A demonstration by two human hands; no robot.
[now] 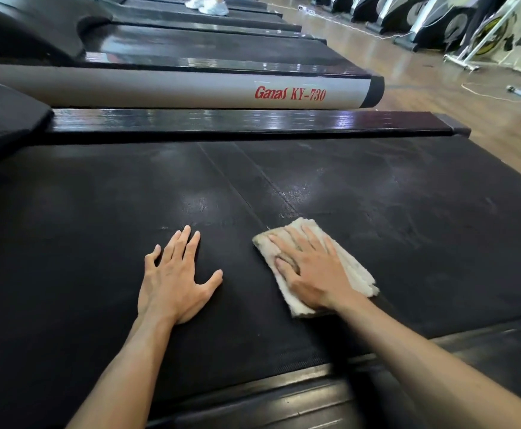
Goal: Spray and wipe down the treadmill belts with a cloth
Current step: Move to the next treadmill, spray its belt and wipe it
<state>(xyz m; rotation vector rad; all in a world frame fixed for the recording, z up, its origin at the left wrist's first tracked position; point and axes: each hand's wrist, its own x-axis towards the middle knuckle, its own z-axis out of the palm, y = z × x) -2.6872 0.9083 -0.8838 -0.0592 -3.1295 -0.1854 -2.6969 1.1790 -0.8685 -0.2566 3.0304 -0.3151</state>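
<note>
A wide black treadmill belt [377, 212] fills the middle of the head view, with a damp shiny patch beyond the cloth. My right hand [310, 270] lies flat on a folded beige cloth [355, 270] and presses it onto the belt, fingers spread. To its left my left hand [175, 280] rests palm down on the bare belt with straight, spread fingers and holds nothing. No spray bottle is in view.
A glossy black side rail [237, 122] borders the belt's far side. Beyond it stands another treadmill [191, 88] marked "Ganas KY-730", and more behind it. A person's white shoes [209, 4] stand on a far belt. Wooden floor [439, 88] and other machines lie to the right.
</note>
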